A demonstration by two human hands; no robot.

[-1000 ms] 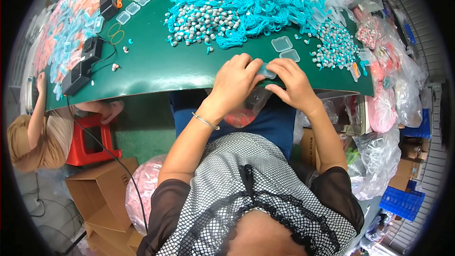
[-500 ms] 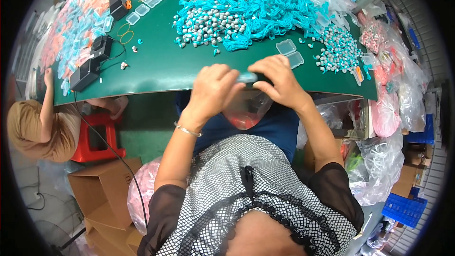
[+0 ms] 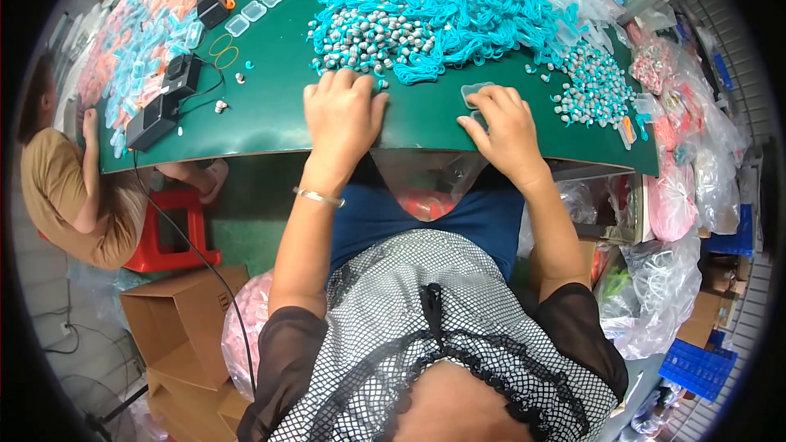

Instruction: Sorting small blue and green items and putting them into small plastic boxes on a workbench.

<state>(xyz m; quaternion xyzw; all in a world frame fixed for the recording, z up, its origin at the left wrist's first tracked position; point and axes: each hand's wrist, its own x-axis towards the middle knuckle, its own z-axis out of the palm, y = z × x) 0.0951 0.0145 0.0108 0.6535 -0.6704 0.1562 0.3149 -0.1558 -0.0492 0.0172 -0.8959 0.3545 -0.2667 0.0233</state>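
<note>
A: Where are our hands?

B: Both lie on the green bench (image 3: 270,115), near its front edge. Our left hand (image 3: 342,115) lies palm down, fingers straight and a little spread. It holds nothing. Its fingertips touch the near edge of the pile of grey beads (image 3: 368,37).

A: And the other one?

B: Our right hand (image 3: 506,127) is curled, with its fingers on a small clear plastic case (image 3: 475,94). We cannot tell if it grips the case or just rests on it.

A: How does the case look?

B: It is see-through, flat, with round corners. It lies flat on the bench. Our fingers cover most of it, so we cannot tell which way its long side runs.

A: What is past our hands?

B: A big heap of blue-green cords (image 3: 475,16) runs from left to right across the bench, right behind the beads. A smaller bunch of beads with blue-green bits (image 3: 594,86) sits to the right of our right hand.

A: And on the left?

B: Black boxes (image 3: 168,94) with wires, well apart from our hands. Another person in a tan shirt (image 3: 57,188) sits at that end.
</note>
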